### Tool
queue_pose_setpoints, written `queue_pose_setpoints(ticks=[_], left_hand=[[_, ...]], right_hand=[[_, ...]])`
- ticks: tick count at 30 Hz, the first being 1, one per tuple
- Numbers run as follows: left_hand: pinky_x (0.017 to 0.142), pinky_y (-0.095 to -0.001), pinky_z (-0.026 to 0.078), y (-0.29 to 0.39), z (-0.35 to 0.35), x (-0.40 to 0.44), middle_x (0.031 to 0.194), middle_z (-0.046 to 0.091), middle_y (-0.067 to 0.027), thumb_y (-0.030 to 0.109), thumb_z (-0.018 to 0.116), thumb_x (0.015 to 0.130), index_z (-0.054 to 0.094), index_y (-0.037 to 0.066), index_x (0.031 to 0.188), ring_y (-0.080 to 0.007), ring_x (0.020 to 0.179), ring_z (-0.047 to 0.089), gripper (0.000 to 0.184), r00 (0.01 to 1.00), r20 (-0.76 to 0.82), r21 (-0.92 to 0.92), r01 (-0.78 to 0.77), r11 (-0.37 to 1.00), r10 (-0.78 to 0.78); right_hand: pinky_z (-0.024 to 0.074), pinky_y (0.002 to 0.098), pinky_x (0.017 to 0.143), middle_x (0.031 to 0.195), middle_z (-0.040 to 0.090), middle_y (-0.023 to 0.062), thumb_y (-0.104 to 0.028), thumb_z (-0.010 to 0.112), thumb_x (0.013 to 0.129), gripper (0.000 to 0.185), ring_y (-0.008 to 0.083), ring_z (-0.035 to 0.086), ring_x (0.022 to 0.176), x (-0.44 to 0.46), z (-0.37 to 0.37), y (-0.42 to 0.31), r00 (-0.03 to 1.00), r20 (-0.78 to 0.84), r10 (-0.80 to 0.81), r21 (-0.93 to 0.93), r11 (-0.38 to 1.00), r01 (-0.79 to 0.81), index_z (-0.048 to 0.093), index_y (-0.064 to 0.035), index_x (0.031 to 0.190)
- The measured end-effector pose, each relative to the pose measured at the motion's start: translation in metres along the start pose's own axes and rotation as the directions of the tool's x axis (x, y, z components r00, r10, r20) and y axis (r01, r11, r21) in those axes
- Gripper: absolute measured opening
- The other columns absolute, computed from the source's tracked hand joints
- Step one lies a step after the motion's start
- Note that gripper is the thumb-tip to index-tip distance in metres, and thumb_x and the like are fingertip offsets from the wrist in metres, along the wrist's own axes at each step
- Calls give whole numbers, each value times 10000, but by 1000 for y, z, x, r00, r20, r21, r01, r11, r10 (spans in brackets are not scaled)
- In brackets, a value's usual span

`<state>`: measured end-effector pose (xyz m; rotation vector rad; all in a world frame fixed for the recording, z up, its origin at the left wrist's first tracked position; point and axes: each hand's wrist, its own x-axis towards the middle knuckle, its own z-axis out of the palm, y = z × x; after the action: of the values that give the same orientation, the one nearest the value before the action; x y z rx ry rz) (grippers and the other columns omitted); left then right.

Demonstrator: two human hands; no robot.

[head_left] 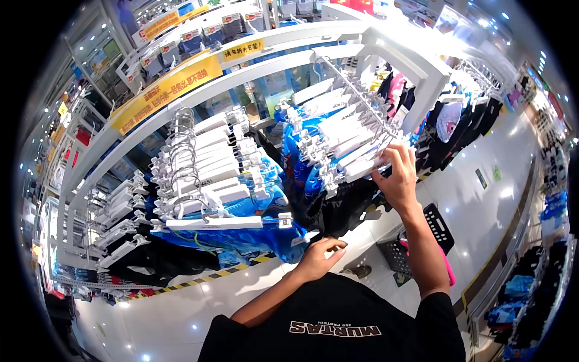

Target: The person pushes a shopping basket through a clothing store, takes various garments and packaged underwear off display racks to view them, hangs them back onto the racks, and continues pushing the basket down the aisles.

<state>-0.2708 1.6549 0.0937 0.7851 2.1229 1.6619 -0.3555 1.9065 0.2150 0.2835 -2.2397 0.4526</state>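
- The pale, shiny floor (pixel 470 223) spreads under everything, with yellow-and-black striped tape (pixel 220 273) running below the rack.
- The white rack (pixel 435 75) crosses the view, its frame around several rows of hangers; a long yellow sign (pixel 169 90) is fixed along its upper bar.
- The person's black shirt (pixel 362 308), with lettering on it, fills the bottom middle.
- The middle row of hangers (pixel 202 172) is tightly packed, wire hooks up, with blue patterned garments (pixel 247 238) clipped below; its front hanger (pixel 214 224) lies across the near end.
- The right row of hangers (pixel 338 130) hangs from a sloping metal arm, with blue and black garments (pixel 338 208) beneath.
- The dark basket (pixel 395 256) sits on the floor, partly hidden behind the right forearm, with something pink (pixel 449 265) beside it.
- The right hand (pixel 398 175) is at the near end of the right row, thumb and fingers curled around the end of a white hanger.
- The left hand (pixel 322 256) is half closed, fingers bent, just beside the lower garments; whether it grips any cloth cannot be told.
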Motion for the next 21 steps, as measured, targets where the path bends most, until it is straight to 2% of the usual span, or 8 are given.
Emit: queue_pose_setpoints(ticks=[4,5,8,11,14,17,19,21], left_hand=[[834,-353,529,-24,-1,-13,1076,728,-123,232,665,961,714,42,1129,-258,948,689,258,992,10,10,128,992,-128],[837,-358,529,-28,-1,-14,1081,730,-123,239,664,962,715,44,1132,-261,948,691,264,991,18,13,134,991,-134],[831,-380,531,-40,-2,-12,1065,733,-131,268,667,962,709,53,1144,-271,942,699,285,992,29,39,120,992,-121],[812,-387,531,-31,-8,1,1046,730,-139,299,659,968,692,66,1169,-275,927,696,310,931,101,177,330,927,-350],[833,-391,540,-102,13,3,1027,731,-131,453,648,971,687,90,1194,-286,933,696,428,966,97,107,228,968,-238],[874,-392,545,-163,34,2,1066,724,-142,455,681,949,705,84,1171,-304,974,693,433,969,85,184,213,959,-232],[898,-403,545,-172,36,6,1101,721,-145,394,697,946,694,66,1184,-300,1012,695,405,977,91,162,178,971,-194],[924,-419,544,-150,33,7,1130,723,-137,282,705,956,662,35,1229,-278,1053,702,370,986,95,80,133,988,-140]], right_hand=[[446,426,916,1018,603,114,9,799,562,463,322,564,994,0,-7,2,998,-56,-6,69,998,10,557,-55,951],[421,493,1008,990,624,96,0,802,543,473,324,578,1032,-3,-9,8,996,-84,24,107,994,-15,570,-58,951],[386,502,1107,956,634,79,4,795,562,434,296,612,984,-11,-35,19,994,-81,68,119,991,-58,585,-73,934],[396,530,1087,887,636,69,-5,814,630,358,279,635,917,-29,-67,17,986,-84,143,79,987,-137,610,-86,912],[404,535,1082,873,637,66,2,807,679,317,274,641,888,-61,-93,20,973,-101,206,15,979,-205,608,-80,911],[464,382,910,911,611,72,-1,791,698,295,225,593,897,-96,-122,12,902,-100,421,66,907,-416,604,-59,919],[444,257,774,859,565,-15,-42,780,766,280,109,554,839,-129,-141,16,833,-66,549,134,832,-538,592,-62,973],[437,244,729,886,564,-19,-117,786,826,262,84,536,823,-158,-152,18,774,-70,630,182,771,-611,601,-63,1004]])
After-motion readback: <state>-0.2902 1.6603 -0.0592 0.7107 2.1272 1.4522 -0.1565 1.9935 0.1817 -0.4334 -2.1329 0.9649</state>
